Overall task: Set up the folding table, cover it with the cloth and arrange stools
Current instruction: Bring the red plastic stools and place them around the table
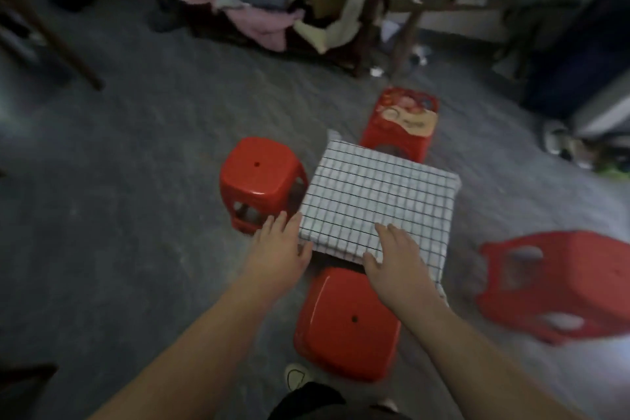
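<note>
A small low table stands on the grey floor, fully covered by a white cloth with a black grid (378, 198). My left hand (278, 254) hovers flat beside the cloth's near left corner, fingers apart, holding nothing. My right hand (397, 261) lies flat on the cloth's near edge with spread fingers. One red plastic stool (260, 181) stands at the table's left, another red stool (347, 324) at its near side, and a third stool with a printed seat (404, 118) at its far side. A fourth red stool (559, 286) lies tipped on its side to the right.
A dark wooden rack heaped with clothes (272, 7) stands at the back. A wooden bench (443, 7) runs along the white wall. A dark blue bin (579, 54) and shoes (559, 143) sit at the right. My shoe (296, 375) is beside the near stool.
</note>
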